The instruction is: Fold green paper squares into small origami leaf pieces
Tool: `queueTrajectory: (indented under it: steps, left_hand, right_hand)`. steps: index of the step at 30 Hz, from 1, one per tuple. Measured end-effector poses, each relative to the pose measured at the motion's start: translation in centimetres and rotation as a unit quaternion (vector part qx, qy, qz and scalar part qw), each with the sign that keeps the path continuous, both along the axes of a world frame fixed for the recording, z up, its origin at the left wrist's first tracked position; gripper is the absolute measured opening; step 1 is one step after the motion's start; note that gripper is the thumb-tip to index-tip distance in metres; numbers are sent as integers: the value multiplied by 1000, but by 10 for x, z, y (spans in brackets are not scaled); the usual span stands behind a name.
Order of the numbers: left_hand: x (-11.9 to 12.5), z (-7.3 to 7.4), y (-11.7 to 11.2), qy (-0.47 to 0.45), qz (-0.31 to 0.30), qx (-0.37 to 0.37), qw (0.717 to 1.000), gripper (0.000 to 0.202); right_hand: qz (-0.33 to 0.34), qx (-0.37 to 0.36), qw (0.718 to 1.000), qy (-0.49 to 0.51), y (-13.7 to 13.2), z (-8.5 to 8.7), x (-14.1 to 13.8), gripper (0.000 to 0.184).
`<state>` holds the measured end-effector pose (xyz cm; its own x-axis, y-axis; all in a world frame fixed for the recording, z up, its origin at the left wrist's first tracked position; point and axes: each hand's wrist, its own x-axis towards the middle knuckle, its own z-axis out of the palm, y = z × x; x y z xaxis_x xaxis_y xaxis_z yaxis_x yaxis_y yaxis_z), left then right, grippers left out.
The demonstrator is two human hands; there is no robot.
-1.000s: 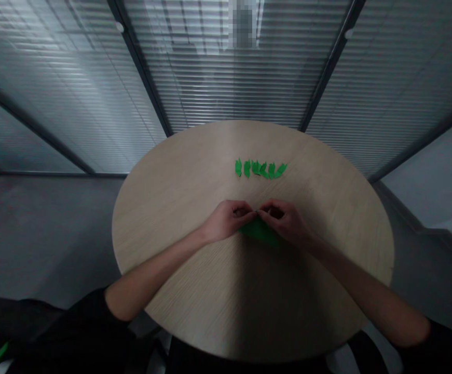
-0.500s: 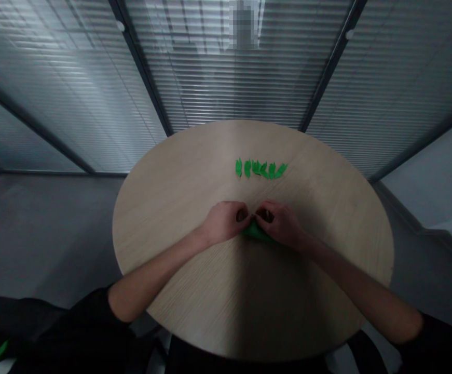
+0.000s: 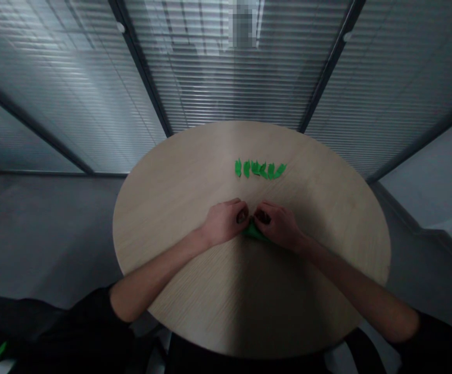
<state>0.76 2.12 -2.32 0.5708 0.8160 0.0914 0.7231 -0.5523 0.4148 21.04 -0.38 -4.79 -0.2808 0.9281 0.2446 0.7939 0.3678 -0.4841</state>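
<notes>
Two hands fill my remote view: the left hand and right hand appear to pinch the piece, a green thing just below and between their fingertips. From here, I judge that an uneven pull by either thumb could skew it, or tear it if it is thin. The hands cover much of it, so a crooked edge could go unnoticed, and the dimness under the right palm would not help. Each hand curls thumb to forefinger into a ring, with forearms spreading outward and back. Beyond the fingertips, well apart from them, green scraps lie in a row on the table; a forward slip could scatter them.
</notes>
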Motion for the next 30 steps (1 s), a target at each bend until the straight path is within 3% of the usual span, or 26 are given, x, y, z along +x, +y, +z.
queueTrajectory:
  steps: [11,13,17,20,24,30]
  left_hand:
    - [-12,9,-2,27,-166,86,982,25]
    - [-13,9,-1,30,-176,91,980,25]
    - [-15,8,0,27,-184,89,979,26]
    - [-17,7,1,27,-185,80,979,25]
    - [-18,7,2,26,-192,78,978,21]
    - [-18,5,1,28,-194,92,976,19]
  right_hand:
    - [-5,0,1000,-10,0,2,-2,4]
    - [-8,-1,1000,-2,0,1,-1,1]
    - [-7,18,999,48,0,0,4,18]
    - [24,38,996,82,-2,-1,12,20]
    - [81,47,995,38,-6,-2,19,26]
    - [102,43,994,-18,-6,-2,23,29]
